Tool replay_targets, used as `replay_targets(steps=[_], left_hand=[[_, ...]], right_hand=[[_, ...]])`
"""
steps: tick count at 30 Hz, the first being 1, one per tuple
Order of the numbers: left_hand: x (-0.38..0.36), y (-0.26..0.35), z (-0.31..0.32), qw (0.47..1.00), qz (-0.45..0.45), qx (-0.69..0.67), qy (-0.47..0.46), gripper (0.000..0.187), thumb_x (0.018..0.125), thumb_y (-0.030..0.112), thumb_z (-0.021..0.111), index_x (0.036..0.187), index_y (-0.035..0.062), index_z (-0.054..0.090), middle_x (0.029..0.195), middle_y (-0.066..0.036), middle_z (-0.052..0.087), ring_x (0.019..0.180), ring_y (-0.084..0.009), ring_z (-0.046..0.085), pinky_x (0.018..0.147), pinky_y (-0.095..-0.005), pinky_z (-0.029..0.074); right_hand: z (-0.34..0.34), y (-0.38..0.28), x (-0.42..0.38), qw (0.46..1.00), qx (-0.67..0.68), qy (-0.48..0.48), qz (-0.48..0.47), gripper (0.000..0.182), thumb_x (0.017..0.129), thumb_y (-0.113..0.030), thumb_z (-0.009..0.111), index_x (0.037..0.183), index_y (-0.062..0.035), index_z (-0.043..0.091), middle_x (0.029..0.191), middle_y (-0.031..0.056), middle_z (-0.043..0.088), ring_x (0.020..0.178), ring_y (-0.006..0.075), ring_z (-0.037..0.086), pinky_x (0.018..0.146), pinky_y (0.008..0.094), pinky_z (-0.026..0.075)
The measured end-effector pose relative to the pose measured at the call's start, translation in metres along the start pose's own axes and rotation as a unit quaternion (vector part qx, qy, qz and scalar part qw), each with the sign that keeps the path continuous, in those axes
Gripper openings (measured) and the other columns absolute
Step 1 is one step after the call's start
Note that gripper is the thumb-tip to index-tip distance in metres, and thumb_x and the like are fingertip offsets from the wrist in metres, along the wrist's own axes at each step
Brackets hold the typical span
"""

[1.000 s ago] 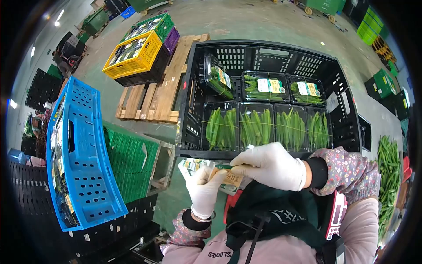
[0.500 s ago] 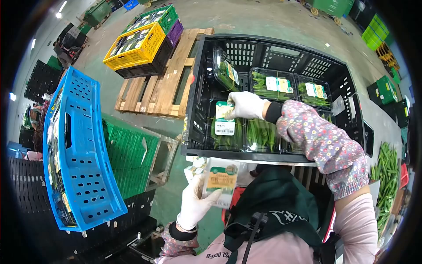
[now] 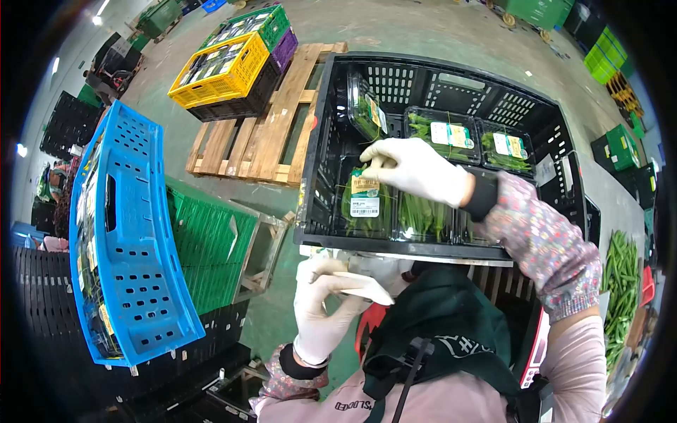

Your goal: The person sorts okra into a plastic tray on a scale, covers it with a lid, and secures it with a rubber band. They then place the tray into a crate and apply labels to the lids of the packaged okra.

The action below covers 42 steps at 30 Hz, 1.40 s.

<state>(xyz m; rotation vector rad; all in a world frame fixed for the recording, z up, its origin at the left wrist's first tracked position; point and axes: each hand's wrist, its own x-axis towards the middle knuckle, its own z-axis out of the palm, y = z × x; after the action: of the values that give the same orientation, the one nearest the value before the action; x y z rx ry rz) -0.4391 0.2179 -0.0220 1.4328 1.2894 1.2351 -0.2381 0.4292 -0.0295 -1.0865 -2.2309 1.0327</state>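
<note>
In a white glove, my left hand (image 3: 326,303) pinches a stack of labels (image 3: 365,287) below the front edge of the black crate (image 3: 423,248). My right hand (image 3: 416,169), also gloved in white, is over the crate's left part with its fingers bent together; whether anything is between them is too small to tell. Just below its fingertips lies a clear pack of green vegetables with a label (image 3: 364,196) on it. More packs (image 3: 451,135) with labels stand in the back row, and one leans upright at the back left.
A blue crate (image 3: 141,264) stands at the left beside green stacked crates (image 3: 204,247). Yellow (image 3: 218,74) and green crates rest on a wooden pallet (image 3: 278,134) behind. Loose green vegetables (image 3: 620,289) lie at the right.
My right hand has lifted off the front-left pack's label and shifted slightly right. My left hand has turned the label stack from face-up to nearly edge-on.
</note>
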Motion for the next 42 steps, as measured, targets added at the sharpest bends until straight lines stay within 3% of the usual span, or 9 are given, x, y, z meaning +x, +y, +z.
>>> replay_targets(steps=[4,6,12,16,22,27,32,36,42], left_hand=[[0.008,0.008,0.009,0.975,0.158,0.147,0.061,0.026,0.084,-0.012,0.066,0.106,0.0013,0.066,0.116,-0.017,0.067,0.099,-0.0193,0.068,0.084,-0.0289,0.054],[-0.006,0.002,0.02,0.996,-0.042,-0.044,0.062,0.031,0.085,-0.01,0.067,0.114,0.0004,0.065,0.117,-0.016,0.066,0.095,-0.0154,0.069,0.079,-0.0262,0.055],[-0.015,-0.004,0.032,0.994,-0.049,-0.076,0.069,0.012,0.089,0.001,0.074,0.099,-0.0019,0.07,0.085,0.0,0.071,0.078,-0.0034,0.061,0.068,-0.021,0.051],[-0.017,-0.003,0.035,0.985,-0.105,-0.127,0.045,0.008,0.089,0.001,0.074,0.094,-0.0023,0.07,0.083,0.0,0.071,0.073,-0.0023,0.059,0.063,-0.0209,0.05],[-0.02,-0.008,0.028,0.987,-0.151,-0.053,-0.035,0.011,0.082,0.0,0.08,0.086,-0.0015,0.07,0.083,-0.001,0.071,0.07,-0.003,0.06,0.061,-0.0217,0.05],[-0.008,-0.017,0.026,0.992,0.057,0.087,-0.068,0.018,0.073,-0.003,0.079,0.084,0.0035,0.067,0.117,-0.016,0.064,0.104,-0.028,0.065,0.083,-0.0337,0.051],[0.018,-0.014,0.047,0.92,0.251,0.297,-0.046,0.011,0.078,0.014,0.075,0.086,0.0115,0.067,0.14,-0.013,0.056,0.136,-0.0343,0.045,0.113,-0.051,0.028],[0.032,-0.038,0.066,0.893,0.272,0.347,-0.093,0.011,0.084,0.019,0.065,0.088,0.0082,0.066,0.14,-0.01,0.057,0.132,-0.0248,0.048,0.114,-0.0463,0.026],[0.037,-0.046,0.064,0.893,0.3,0.33,-0.063,0.009,0.083,0.02,0.067,0.083,0.0112,0.065,0.132,-0.004,0.063,0.123,-0.02,0.055,0.107,-0.0423,0.031]], right_hand=[[-0.024,-0.078,-0.061,0.986,0.144,-0.083,0.01,0.047,0.087,-0.039,0.075,0.114,-0.0019,0.066,0.083,0.0114,0.071,0.077,0.0182,0.068,0.073,0.0323,0.054],[-0.025,-0.091,-0.089,0.982,0.134,-0.136,0.011,0.051,0.085,-0.041,0.076,0.115,-0.0015,0.065,0.086,0.0125,0.071,0.08,0.0199,0.069,0.073,0.034,0.055],[-0.003,-0.096,-0.123,0.989,0.065,-0.132,0.021,0.039,0.084,-0.027,0.08,0.113,-0.0029,0.069,0.093,0.0106,0.071,0.074,0.0207,0.071,0.07,0.0313,0.056],[-0.003,-0.065,-0.112,0.969,-0.084,0.063,-0.225,0.02,0.081,-0.016,0.067,0.1,-0.009,0.07,0.083,0.0077,0.066,0.072,0.0269,0.067,0.061,0.0351,0.054],[-0.094,0.041,-0.038,0.985,-0.101,0.059,0.126,0.048,0.085,-0.042,0.074,0.103,0.0016,0.067,0.088,0.0151,0.07,0.079,0.0211,0.066,0.073,0.0344,0.052],[-0.043,0.095,-0.047,0.955,-0.174,-0.143,0.19,0.067,0.071,-0.052,0.082,0.111,-0.0009,0.063,0.098,0.0175,0.07,0.091,0.0333,0.068,0.08,0.0403,0.053],[-0.018,0.093,-0.046,0.882,-0.465,-0.037,0.069,0.053,0.072,-0.038,0.084,0.107,-0.0049,0.06,0.092,0.0145,0.066,0.091,0.033,0.066,0.08,0.0422,0.053],[-0.004,0.095,-0.015,0.983,-0.06,-0.011,0.171,0.041,0.081,-0.026,0.078,0.107,0.0009,0.062,0.088,0.0112,0.069,0.084,0.0244,0.068,0.074,0.0361,0.053],[0.025,0.059,0.024,0.898,0.198,-0.051,0.39,0.027,0.091,-0.019,0.072,0.106,0.0027,0.067,0.087,0.0069,0.07,0.07,0.0104,0.068,0.054,0.0221,0.053]])
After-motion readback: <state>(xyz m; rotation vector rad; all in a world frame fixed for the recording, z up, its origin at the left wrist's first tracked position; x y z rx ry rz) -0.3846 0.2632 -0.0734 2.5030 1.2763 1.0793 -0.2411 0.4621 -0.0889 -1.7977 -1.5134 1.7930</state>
